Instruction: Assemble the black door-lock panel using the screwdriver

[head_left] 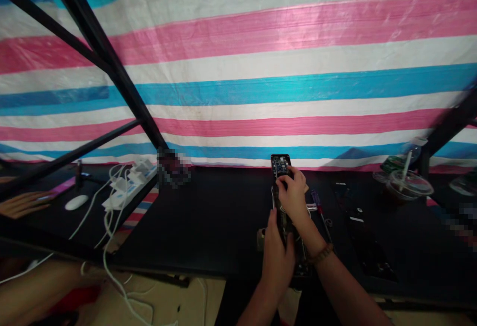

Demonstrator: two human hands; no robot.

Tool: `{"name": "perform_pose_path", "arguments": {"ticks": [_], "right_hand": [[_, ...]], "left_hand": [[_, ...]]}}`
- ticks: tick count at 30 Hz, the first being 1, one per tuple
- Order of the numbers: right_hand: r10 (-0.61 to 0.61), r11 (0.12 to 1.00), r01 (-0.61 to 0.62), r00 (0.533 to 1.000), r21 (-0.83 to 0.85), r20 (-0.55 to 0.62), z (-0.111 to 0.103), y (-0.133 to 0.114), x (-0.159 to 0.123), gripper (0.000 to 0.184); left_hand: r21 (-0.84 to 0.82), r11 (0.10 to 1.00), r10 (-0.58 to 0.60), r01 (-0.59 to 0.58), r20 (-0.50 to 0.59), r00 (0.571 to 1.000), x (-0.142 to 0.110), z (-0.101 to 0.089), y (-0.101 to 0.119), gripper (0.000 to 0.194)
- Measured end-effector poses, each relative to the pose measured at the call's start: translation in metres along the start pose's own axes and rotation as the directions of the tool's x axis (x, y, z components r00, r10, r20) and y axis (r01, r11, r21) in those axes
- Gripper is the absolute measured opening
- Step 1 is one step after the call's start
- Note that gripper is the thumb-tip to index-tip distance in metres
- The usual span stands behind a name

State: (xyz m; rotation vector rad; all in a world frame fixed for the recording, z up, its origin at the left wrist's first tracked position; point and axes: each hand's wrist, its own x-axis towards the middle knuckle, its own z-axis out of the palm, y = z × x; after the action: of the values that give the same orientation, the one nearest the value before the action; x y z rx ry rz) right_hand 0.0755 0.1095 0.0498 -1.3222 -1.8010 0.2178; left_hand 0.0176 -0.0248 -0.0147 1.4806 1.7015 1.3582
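Note:
A long, narrow dark device with an exposed circuit board (280,165) stretches away from me across the table. My left hand (278,254) is closed around its near part, fingers along the left side and thumb toward the right. Over the board's far half, my right hand (293,194) is bent in a pinch, fingertips touching or just above the board. What those fingertips hold, if anything, is too small to make out. A screwdriver with a purple handle (316,200) lies right of the device. By my left hand sits a small metallic piece (261,239).
Small parts lie by a dark flat panel (370,251) on the right. A plastic cup with a straw (410,187) stands behind them. Leftward are a power strip (124,194) with white cables, a black frame post (122,82), a white mouse (76,203) and another person's hand (22,204).

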Motion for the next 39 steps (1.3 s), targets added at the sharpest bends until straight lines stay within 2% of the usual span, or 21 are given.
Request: {"name": "perform_pose_path", "arguments": {"ticks": [2,4,5,8,10,13,22,28,32,39], "right_hand": [[-0.181,0.981,0.173,0.980,0.093,0.088,-0.004,-0.004,0.014,0.025],[-0.281,0.960,0.278,0.936,0.046,0.212,-0.010,-0.004,0.027,0.028],[-0.255,0.960,0.275,0.932,-0.048,0.256,-0.013,-0.002,0.033,0.028],[-0.008,0.920,0.129,0.950,-0.369,0.312,-0.020,0.011,0.044,0.024],[0.110,0.884,0.080,0.922,-0.460,0.371,-0.024,0.020,0.048,0.025],[0.154,0.867,0.092,0.886,-0.491,0.438,-0.026,0.027,0.051,0.025],[0.110,0.812,0.188,0.881,-0.553,0.461,-0.026,0.020,0.071,0.019],[0.013,0.797,0.293,0.866,-0.529,0.500,-0.030,0.018,0.064,0.023],[0.012,0.792,0.295,0.868,-0.534,0.497,-0.032,0.019,0.063,0.029],[-0.026,0.806,0.319,0.861,-0.498,0.508,-0.025,0.016,0.066,0.025]], "left_hand": [[0.036,0.999,-0.005,0.001,0.110,0.994,-0.016,0.005,-0.003,0.056],[0.061,0.998,-0.027,0.019,0.137,0.990,-0.021,0.005,-0.002,0.055],[0.065,0.998,-0.031,0.022,0.136,0.990,-0.020,0.005,-0.001,0.056],[0.054,0.998,-0.020,0.013,0.132,0.991,-0.018,0.004,0.000,0.057],[0.047,0.999,-0.016,0.010,0.128,0.992,-0.018,0.004,-0.002,0.056],[0.055,0.998,-0.023,0.018,0.101,0.995,-0.020,0.006,-0.004,0.054],[0.060,0.998,0.000,-0.005,0.069,0.998,-0.020,0.006,-0.003,0.052],[0.102,0.994,0.024,-0.031,0.064,0.998,-0.018,0.007,-0.006,0.051],[0.112,0.992,0.059,-0.065,0.061,0.996,-0.015,0.008,-0.009,0.050],[0.121,0.988,0.091,-0.097,0.054,0.994,-0.013,0.009,-0.010,0.047]]}}
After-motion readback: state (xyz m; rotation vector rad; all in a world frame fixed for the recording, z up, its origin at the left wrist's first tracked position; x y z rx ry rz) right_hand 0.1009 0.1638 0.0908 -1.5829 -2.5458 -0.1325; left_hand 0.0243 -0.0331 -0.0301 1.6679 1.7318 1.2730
